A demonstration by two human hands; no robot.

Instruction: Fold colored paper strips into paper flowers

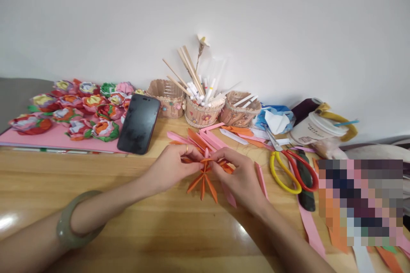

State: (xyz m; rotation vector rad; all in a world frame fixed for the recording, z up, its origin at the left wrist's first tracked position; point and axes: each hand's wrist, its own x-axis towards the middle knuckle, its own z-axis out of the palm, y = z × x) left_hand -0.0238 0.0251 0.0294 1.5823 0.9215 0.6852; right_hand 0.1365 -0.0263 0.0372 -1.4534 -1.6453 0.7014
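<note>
Between both hands, over the wooden table, is an orange folded-paper flower with narrow pointed petals spreading toward me. My left hand pinches its upper left part between thumb and forefinger; a ring and a green bangle show on this arm. On the other side, my right hand is closed on the flower's upper right part with thumb and forefinger. A small pink tip pokes up at the centre, between the fingertips. The fingers hide part of the folds. Just behind lie pink paper strips and orange ones.
At the left, several colourful paper flowers rest on a pink sheet, a phone beside them. Woven baskets stand along the wall, one holding sticks and pens. Scissors, a lidded cup and paper strips lie right; a patch there is pixelated.
</note>
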